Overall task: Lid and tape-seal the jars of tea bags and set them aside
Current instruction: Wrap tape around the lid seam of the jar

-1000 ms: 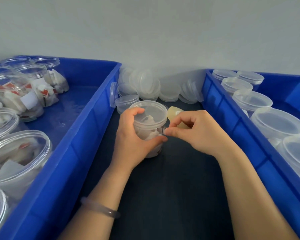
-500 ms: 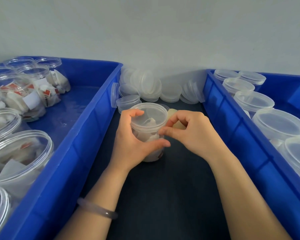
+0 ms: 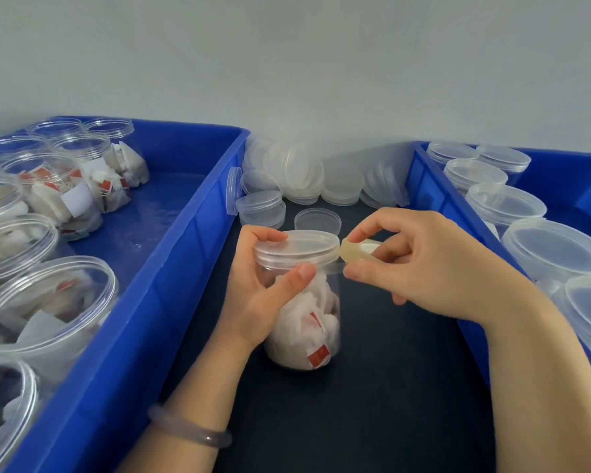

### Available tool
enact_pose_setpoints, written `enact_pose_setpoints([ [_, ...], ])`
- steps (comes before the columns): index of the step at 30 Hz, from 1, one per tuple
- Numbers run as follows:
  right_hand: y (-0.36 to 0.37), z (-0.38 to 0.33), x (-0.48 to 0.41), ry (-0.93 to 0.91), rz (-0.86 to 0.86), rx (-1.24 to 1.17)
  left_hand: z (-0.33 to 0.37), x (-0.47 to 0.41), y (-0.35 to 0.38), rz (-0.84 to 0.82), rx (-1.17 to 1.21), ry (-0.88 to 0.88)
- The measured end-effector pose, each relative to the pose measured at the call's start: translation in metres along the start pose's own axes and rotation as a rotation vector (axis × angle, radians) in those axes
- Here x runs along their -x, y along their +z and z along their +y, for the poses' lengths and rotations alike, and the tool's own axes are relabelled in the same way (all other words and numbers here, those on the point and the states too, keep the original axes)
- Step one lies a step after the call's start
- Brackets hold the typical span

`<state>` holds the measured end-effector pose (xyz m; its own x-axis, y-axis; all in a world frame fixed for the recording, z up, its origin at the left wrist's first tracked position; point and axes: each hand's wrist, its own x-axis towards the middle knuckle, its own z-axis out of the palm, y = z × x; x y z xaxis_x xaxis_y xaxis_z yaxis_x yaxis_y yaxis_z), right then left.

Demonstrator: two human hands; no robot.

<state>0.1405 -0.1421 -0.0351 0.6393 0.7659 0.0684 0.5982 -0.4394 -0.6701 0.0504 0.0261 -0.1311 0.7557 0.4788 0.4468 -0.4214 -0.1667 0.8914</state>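
The left hand (image 3: 263,285) grips the lidded jar (image 3: 301,302) at mid-worktop (image 3: 355,421). The right hand (image 3: 423,268) pinches the tape roll (image 3: 355,250) beside the lid (image 3: 297,245). Risk: a slack tape strip (image 3: 333,268) may wrinkle, leaving the seam unsealed.

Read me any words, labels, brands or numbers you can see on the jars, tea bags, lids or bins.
Nothing here is legible.
Red tag in the held jar: print too blurred to read.
Red tags in the left bin: too small to read.
White tag there: looks blank.
Loose lids, tape roll, right bin: no print visible.
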Motion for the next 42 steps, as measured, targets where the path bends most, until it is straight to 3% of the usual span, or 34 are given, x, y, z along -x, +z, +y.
enact_pose_setpoints([
  [7,0.002,0.002,-0.003,0.04,0.012,-0.056,0.002,-0.002,-0.004,-0.095,0.117,-0.018],
  [14,0.009,0.013,-0.008,0.108,-0.253,-0.262,0.004,0.0,-0.007,-0.235,0.25,-0.221],
  [17,0.011,0.014,-0.011,0.082,-0.325,-0.276,0.001,0.0,-0.008,-0.202,0.287,-0.296],
  [22,0.017,0.016,-0.014,0.084,-0.18,-0.22,0.001,-0.006,-0.006,0.09,0.11,-0.175],
  [25,0.028,0.013,-0.019,0.059,-0.029,-0.091,0.004,-0.005,0.0,0.083,-0.069,-0.135],
  [28,0.033,0.008,-0.021,-0.027,-0.085,-0.017,0.0,-0.001,0.008,0.147,-0.231,-0.128],
  [31,0.03,0.006,-0.02,-0.02,-0.208,-0.017,-0.003,0.0,0.006,0.238,-0.243,-0.115],
  [33,0.025,0.006,-0.016,0.009,-0.238,-0.069,-0.002,-0.003,0.001,0.23,-0.222,-0.098],
  [37,0.013,0.011,-0.014,0.055,-0.111,-0.062,-0.001,-0.006,-0.006,0.145,-0.13,-0.122],
  [42,0.014,0.017,-0.016,0.053,-0.09,-0.12,-0.002,-0.004,-0.005,0.061,-0.056,-0.203],
])
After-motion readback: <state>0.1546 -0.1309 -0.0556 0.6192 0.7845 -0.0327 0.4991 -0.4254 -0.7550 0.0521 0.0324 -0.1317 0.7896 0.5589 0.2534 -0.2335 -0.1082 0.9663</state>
